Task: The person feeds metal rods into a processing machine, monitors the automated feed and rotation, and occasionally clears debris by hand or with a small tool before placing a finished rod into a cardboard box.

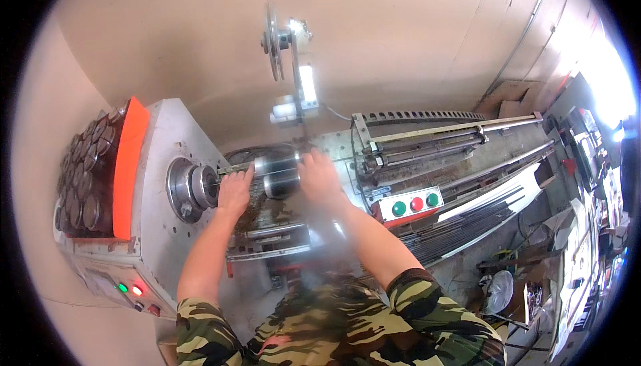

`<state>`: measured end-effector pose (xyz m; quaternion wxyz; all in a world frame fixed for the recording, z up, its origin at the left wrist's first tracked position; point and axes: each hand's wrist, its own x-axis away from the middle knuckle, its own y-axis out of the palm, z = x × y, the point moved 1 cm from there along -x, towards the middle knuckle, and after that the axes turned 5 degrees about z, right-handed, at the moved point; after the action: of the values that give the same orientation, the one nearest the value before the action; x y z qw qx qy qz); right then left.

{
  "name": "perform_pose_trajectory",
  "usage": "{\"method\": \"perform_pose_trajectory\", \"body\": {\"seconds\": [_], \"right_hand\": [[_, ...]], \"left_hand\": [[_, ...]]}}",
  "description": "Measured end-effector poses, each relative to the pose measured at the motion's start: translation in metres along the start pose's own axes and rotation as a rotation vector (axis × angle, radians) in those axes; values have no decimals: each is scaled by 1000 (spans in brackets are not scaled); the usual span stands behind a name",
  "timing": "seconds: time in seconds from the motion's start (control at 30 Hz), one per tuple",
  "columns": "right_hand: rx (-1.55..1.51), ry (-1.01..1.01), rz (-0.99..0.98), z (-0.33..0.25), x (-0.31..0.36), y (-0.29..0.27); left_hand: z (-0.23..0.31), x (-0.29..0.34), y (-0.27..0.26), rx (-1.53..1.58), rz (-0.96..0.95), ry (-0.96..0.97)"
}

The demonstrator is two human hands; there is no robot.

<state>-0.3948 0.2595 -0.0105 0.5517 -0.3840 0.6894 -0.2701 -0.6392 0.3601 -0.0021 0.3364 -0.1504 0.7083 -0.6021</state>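
Observation:
My left hand [235,192] lies over a thin metal rod that runs out of the round chuck [203,187] of a lathe-like machine. Its fingers are bent downward, the index finger reaching toward the left end of two shiny metal rollers, an upper roller [277,163] and a lower roller [282,185]. My right hand [319,175] is at the right end of these rollers, fingers curled by the carriage. What either hand grips is hidden under the fingers. Above the rollers, a strip leads up to a metal pulley wheel [275,42].
An orange-edged tray [130,172] of round metal pieces sits on the machine's grey housing [170,125]. A button box [410,204] with green and red buttons stands right of my right arm. Many thin dark rods [461,226] lie farther right, beside a cluttered bench [577,252].

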Motion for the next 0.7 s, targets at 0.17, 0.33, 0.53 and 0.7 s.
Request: {"method": "perform_pose_trajectory", "body": {"seconds": [0.17, 0.33, 0.53, 0.7], "right_hand": [[27, 73, 15, 12, 7, 7], [79, 82, 43, 21, 12, 4], [-79, 241, 142, 14, 5, -27], [-98, 260, 78, 18, 7, -45]], "left_hand": [[9, -3, 0, 15, 37, 5], [14, -8, 7, -10, 37, 29], [22, -15, 7, -42, 6, 40], [32, -20, 1, -62, -77, -2]]}}
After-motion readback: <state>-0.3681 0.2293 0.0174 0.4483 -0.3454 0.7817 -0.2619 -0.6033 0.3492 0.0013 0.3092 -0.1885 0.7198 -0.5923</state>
